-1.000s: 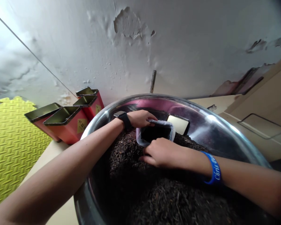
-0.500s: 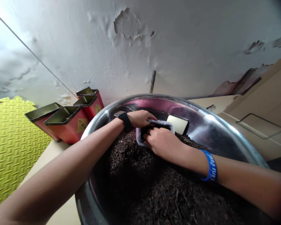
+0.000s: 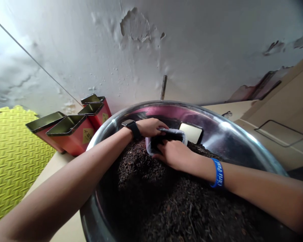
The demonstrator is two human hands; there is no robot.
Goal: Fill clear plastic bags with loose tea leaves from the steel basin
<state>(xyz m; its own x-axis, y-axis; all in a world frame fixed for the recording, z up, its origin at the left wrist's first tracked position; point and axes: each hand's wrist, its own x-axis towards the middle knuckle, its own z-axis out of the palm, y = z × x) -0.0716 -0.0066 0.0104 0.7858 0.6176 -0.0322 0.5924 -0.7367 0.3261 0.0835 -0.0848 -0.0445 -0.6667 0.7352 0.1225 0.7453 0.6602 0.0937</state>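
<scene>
A tea tin with a pale plastic bag liner [image 3: 148, 148] folded over its rim stands among dark loose tea leaves [image 3: 189, 211] in a big shiny metal basin [image 3: 98, 215]. My left hand [image 3: 151, 127], with a black watch at the wrist, is closed on the far left side of the lined rim. Into the tin's mouth reaches my right hand [image 3: 175, 154], its thumb apart from the other fingers near the rim; the fingertips are hidden inside. A rectangular lid [image 3: 190, 132] with a pale inner face leans in the basin just behind the tin.
Several red tins [image 3: 75, 134] with open tops and yellow labels stand left of the basin on a pale tabletop [image 3: 46, 174]. A yellow textured foam mat [image 3: 12, 161] lies at the far left. Behind is a peeling wall [image 3: 192, 50]; glasses [image 3: 227, 114] lie at the back right.
My right hand has moved slightly left and deeper into the lined tin, and its wristband has shifted left with it. My left hand keeps its hold on the rim.
</scene>
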